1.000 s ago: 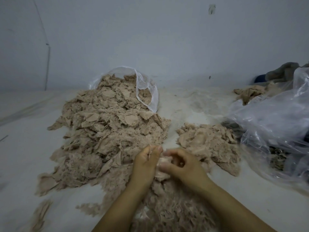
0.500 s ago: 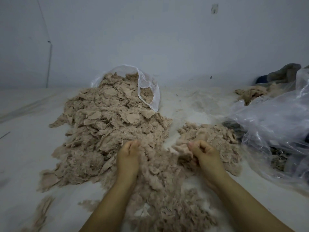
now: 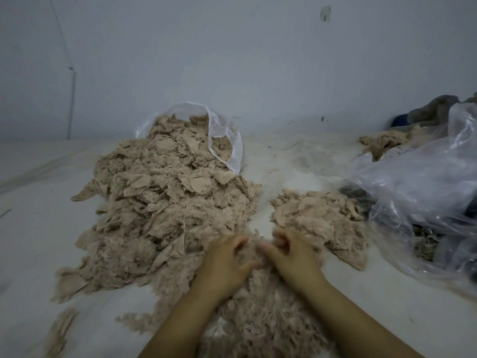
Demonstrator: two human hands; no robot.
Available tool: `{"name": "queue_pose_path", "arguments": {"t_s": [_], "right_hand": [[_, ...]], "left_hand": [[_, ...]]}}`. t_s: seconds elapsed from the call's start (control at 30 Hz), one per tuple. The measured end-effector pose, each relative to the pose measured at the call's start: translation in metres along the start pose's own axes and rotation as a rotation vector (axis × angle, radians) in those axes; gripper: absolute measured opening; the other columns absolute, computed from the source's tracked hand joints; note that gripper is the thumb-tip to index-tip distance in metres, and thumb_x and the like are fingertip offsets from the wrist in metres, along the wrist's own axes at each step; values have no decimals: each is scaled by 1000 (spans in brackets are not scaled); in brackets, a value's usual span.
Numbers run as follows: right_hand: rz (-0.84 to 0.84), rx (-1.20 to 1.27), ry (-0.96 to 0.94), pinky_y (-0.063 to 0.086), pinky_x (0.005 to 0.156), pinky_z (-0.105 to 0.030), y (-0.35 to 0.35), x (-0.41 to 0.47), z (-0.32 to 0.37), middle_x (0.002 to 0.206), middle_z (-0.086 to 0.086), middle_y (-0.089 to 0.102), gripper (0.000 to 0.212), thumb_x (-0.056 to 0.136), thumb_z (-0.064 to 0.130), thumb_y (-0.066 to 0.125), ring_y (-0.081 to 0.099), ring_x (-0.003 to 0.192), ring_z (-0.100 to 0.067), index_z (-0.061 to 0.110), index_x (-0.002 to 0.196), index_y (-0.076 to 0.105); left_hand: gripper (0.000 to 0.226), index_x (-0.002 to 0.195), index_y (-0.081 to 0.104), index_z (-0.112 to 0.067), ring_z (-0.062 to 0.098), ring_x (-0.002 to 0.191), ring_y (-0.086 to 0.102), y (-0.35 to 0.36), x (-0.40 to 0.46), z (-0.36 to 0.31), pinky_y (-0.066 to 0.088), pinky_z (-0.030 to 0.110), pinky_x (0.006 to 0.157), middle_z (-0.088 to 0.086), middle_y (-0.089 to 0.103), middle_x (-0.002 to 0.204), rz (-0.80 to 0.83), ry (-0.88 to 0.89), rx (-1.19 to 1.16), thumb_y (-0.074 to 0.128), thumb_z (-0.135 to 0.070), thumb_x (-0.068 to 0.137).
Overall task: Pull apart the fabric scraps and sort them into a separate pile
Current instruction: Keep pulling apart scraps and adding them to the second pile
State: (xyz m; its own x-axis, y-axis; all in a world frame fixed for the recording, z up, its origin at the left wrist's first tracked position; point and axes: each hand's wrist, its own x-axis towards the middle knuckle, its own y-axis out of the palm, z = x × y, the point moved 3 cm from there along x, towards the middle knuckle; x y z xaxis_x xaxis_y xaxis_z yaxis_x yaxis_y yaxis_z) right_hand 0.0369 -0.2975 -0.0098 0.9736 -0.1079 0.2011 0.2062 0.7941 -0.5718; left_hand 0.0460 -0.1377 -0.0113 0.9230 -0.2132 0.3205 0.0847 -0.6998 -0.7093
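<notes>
both hands met in the loose scraps (image 3: pixel 247 257), left hand (image 3: pixel 224 264) and right hand (image 3: pixel 291 254) curled on fluff (grip contents unclear), sorted pile (image 3: pixel 320 215) just beyond the right.

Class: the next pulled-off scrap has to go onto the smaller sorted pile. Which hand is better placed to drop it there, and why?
The right hand. It lies right beside the smaller pile, which sits on the person's right. The left hand is by the big pile and would probably have to cross over the right hand.

Bare grey wall (image 3: pixel 258 60), pale dusty floor (image 3: pixel 296 156)
</notes>
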Motion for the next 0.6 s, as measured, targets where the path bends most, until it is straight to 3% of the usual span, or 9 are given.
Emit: {"name": "queue_pose_path", "arguments": {"t_s": [0.1,0.2,0.27,0.33,0.37,0.43,0.5,0.53,0.6], "right_hand": [[23,-42,-63,38,61,-15,5,1,-1,72,7,56,21,86,32,68,51,67,-6,22,71,56],[-37,422,61,42,51,-22,-1,0,-5,55,2,55,21,92,14,61,51,52,-14,13,73,54],[-30,704,163,42,42,-22,-3,-1,-3,50,-3,58,21,95,10,55,50,42,-14,10,75,52],[-5,883,222,47,43,-22,-6,-2,2,54,-7,62,21,96,11,54,54,42,-15,11,75,51],[20,929,227,50,45,-23,-6,-3,4,58,-9,64,19,95,12,55,57,45,-16,11,76,53],[71,948,192,52,48,-23,-5,-5,10,60,-10,63,7,92,12,59,60,49,-16,10,85,59],[67,909,166,46,42,-21,-4,-7,12,53,-7,58,4,88,11,63,54,44,-14,9,92,64],[36,883,162,41,39,-20,-5,-7,12,49,-4,53,3,88,11,64,48,41,-11,10,90,66],[-59,871,166,34,37,-17,-9,-5,10,46,4,45,7,88,10,64,39,38,-6,13,82,67]], "left_hand": [[28,111,62,-26,2,91,55,-2,3,0,40,10,78,-13,59,99,-58,-6,-49,66,-17,85],[23,86,58,-30,-5,77,53,-10,4,-1,39,1,65,-10,59,89,-182,-109,-335,60,-8,88],[27,81,55,-31,5,79,57,-13,5,1,42,5,65,-5,59,86,-251,-131,-434,56,-6,91],[13,88,54,-30,16,84,59,-16,5,1,46,14,69,-2,60,89,-272,-141,-507,58,-18,91],[11,96,53,-32,13,87,59,-16,5,0,46,16,70,-4,60,94,-224,-157,-542,62,-31,89],[49,117,45,-38,-2,91,57,-9,3,0,46,14,71,-13,58,103,-40,-163,-535,70,-49,77],[63,129,41,-41,-5,96,56,0,2,-1,42,10,74,-21,57,106,107,-105,-344,73,-44,75],[52,126,50,-37,-2,98,57,4,2,0,41,9,76,-22,58,105,117,-48,-238,72,-38,79],[12,95,68,-30,4,88,60,1,4,0,43,12,72,-18,64,91,20,5,-196,68,-28,84]]}}
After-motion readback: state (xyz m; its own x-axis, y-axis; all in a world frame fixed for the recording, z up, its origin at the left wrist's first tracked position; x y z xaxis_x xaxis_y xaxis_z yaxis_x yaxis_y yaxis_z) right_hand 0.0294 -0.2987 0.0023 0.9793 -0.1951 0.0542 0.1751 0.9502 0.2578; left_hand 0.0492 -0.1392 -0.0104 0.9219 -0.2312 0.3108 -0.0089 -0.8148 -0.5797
